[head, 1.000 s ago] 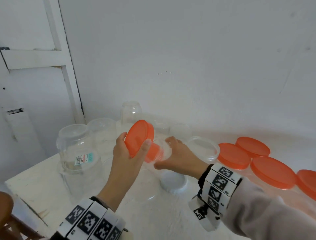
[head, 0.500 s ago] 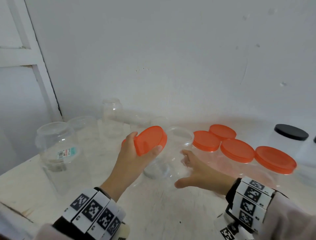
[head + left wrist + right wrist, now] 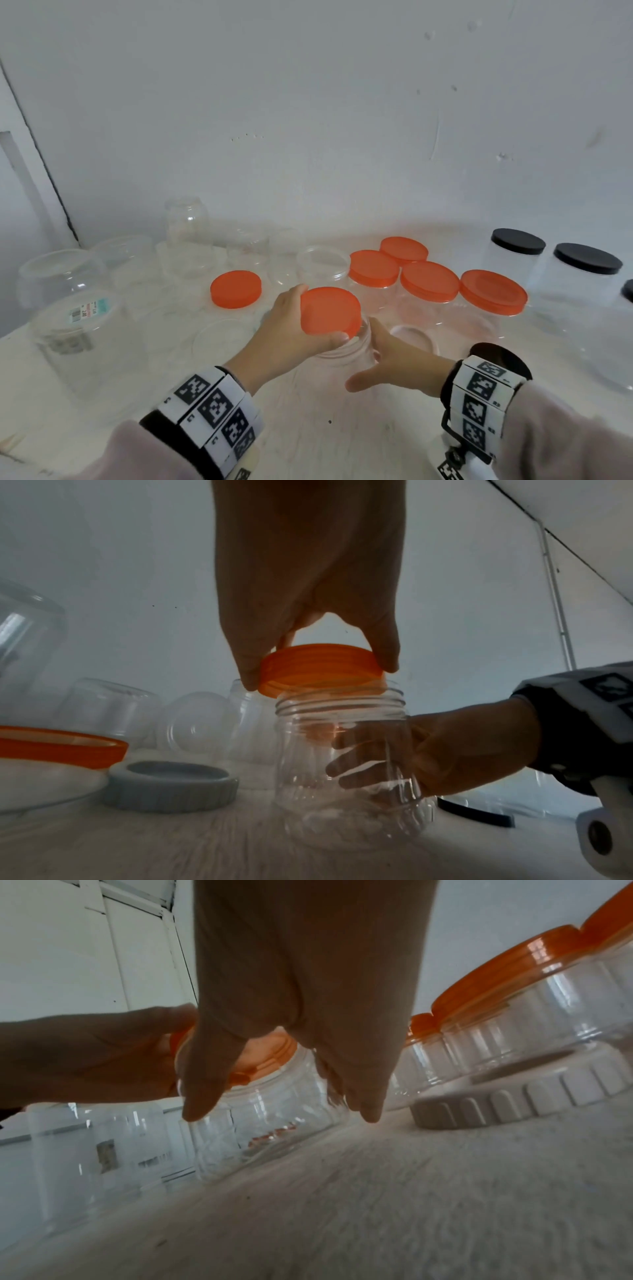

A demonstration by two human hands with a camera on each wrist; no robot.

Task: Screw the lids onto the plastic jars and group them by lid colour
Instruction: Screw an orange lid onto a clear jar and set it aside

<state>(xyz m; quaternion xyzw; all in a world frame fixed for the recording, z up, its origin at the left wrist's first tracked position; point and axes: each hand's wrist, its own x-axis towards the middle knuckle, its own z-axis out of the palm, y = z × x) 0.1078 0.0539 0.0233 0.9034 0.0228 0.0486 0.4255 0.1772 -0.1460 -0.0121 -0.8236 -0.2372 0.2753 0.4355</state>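
Note:
My left hand [image 3: 291, 329] holds an orange lid [image 3: 329, 315] by its rim. The lid sits tilted on the threaded mouth of a clear plastic jar [image 3: 346, 356] standing on the white table [image 3: 308, 428]. In the left wrist view the lid [image 3: 322, 666] rests askew on the jar [image 3: 342, 777], and my right hand [image 3: 452, 750] wraps the jar's body, its fingers showing through the plastic. My right hand [image 3: 394, 363] grips the jar from the right side. The right wrist view shows thumb and fingers straddling the jar [image 3: 267, 1123] under the lid [image 3: 270, 1053].
Several orange-lidded jars [image 3: 428, 284] stand just right of my hands, with black-lidded jars [image 3: 519, 243] beyond them. A loose orange lid [image 3: 235, 289] lies to the left. Open clear jars [image 3: 78, 342] crowd the left and back. A pale ribbed lid [image 3: 514, 1096] lies beside the jar.
My left hand has lowered the orange lid from mid-air onto the jar's mouth. My right hand, open beside the jar half a second ago, now grips it. The head view swung right.

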